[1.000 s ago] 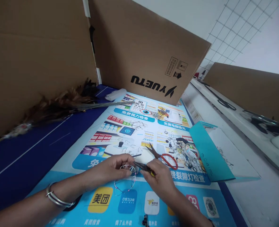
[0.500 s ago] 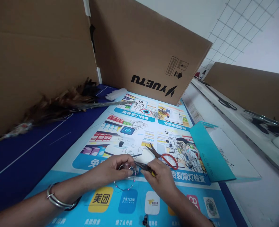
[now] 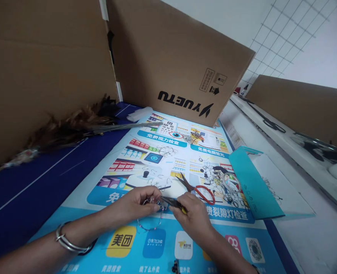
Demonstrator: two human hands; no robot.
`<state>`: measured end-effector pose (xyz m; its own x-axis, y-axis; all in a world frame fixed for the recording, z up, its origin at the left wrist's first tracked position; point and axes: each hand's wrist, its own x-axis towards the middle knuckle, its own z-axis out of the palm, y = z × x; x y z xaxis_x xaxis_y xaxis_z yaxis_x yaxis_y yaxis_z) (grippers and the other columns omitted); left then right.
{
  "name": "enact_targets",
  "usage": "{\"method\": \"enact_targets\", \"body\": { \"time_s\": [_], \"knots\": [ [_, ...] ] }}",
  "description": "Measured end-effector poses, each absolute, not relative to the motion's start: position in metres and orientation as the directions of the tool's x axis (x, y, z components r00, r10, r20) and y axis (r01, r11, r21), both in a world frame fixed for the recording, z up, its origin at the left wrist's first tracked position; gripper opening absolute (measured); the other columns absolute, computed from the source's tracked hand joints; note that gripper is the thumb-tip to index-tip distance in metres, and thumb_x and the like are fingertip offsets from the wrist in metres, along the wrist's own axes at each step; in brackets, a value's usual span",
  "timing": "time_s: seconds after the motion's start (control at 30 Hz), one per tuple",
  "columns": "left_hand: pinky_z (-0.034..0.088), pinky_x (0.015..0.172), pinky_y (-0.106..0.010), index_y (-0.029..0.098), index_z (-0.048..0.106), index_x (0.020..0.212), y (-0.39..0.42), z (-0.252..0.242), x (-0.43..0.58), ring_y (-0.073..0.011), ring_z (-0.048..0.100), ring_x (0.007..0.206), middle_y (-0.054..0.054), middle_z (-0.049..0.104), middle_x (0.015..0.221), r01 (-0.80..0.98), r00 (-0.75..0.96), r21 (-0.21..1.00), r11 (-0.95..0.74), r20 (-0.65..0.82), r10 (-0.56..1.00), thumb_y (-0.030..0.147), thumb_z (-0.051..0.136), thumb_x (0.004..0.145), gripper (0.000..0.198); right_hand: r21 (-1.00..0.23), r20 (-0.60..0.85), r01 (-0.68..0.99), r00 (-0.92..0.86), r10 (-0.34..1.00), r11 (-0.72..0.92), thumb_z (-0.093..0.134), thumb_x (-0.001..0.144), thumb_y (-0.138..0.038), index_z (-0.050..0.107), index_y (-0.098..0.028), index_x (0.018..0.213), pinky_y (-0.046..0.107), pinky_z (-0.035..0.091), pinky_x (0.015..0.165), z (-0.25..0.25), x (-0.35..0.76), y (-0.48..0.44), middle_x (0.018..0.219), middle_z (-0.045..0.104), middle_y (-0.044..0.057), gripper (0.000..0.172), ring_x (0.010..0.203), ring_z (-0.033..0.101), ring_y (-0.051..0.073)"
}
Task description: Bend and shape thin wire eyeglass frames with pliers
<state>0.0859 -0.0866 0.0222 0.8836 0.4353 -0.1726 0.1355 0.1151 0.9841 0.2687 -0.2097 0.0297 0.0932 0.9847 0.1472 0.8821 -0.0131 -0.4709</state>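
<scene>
Between the thumb and fingers of my left hand point(image 3: 145, 201) is a thin wire ring with small pink beads point(image 3: 150, 229), its lower loop hanging below the fingers. My right hand point(image 3: 194, 213) is closed around the handles of a pair of pliers point(image 3: 170, 201). Their dark pointed jaws reach left to the ring at my left fingertips; whether they grip the wire is too small to tell. Just beyond my right hand lie red-handled scissors point(image 3: 198, 189), blades pointing away to the left.
A tangle of wire pieces and a round dish point(image 3: 231, 183) lie right of the scissors, beside a teal open box point(image 3: 256, 186). Brown feathers point(image 3: 68, 123) and thin rods point(image 3: 123, 126) are at left. Cardboard panels point(image 3: 168, 53) stand behind. A small dark object point(image 3: 175, 266) sits at the near edge.
The plier tips have shifted slightly left and down against the ring. Both hands otherwise stay almost where they were.
</scene>
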Motion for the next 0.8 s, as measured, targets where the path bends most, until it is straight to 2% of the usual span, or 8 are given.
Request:
{"method": "enact_targets", "body": {
  "time_s": [0.23, 0.43, 0.8],
  "knots": [
    [0.022, 0.048, -0.022, 0.017, 0.054, 0.084, -0.0876, 0.0234, 0.0858, -0.0082, 0.032, 0.051, 0.006, 0.043, 0.062, 0.131, 0.897, 0.959, 0.251, -0.222, 0.383, 0.040, 0.066, 0.075, 0.027, -0.471, 0.176, 0.882, 0.084, 0.981, 0.009, 0.062, 0.082, -0.028, 0.058, -0.020, 0.076, 0.023, 0.032, 0.057, 0.0279, 0.2673, -0.2099, 0.075, 0.058, 0.002, 0.011, 0.071, 0.053, 0.016],
    [0.024, 0.051, -0.022, 0.017, 0.054, 0.081, -0.0867, 0.0218, 0.0855, -0.0090, 0.034, 0.056, 0.005, 0.043, 0.066, 0.131, 0.899, 0.967, 0.219, -0.209, 0.384, 0.036, 0.066, 0.075, 0.023, -0.498, 0.151, 0.867, 0.105, 0.983, -0.016, 0.062, 0.082, -0.029, 0.058, -0.019, 0.076, 0.023, 0.033, 0.057, 0.0301, 0.2688, -0.2101, 0.077, 0.059, 0.002, 0.012, 0.071, 0.053, 0.016],
    [0.024, 0.050, -0.022, 0.017, 0.053, 0.079, -0.0818, 0.0177, 0.0834, -0.0092, 0.034, 0.056, 0.005, 0.042, 0.065, 0.159, 0.919, 0.975, 0.155, -0.204, 0.337, 0.034, 0.068, 0.076, 0.023, -0.472, 0.171, 0.882, 0.095, 0.981, -0.003, 0.063, 0.081, -0.028, 0.058, -0.019, 0.076, 0.023, 0.033, 0.059, 0.0304, 0.2704, -0.2109, 0.078, 0.059, 0.003, 0.012, 0.073, 0.053, 0.016]
  ]
}}
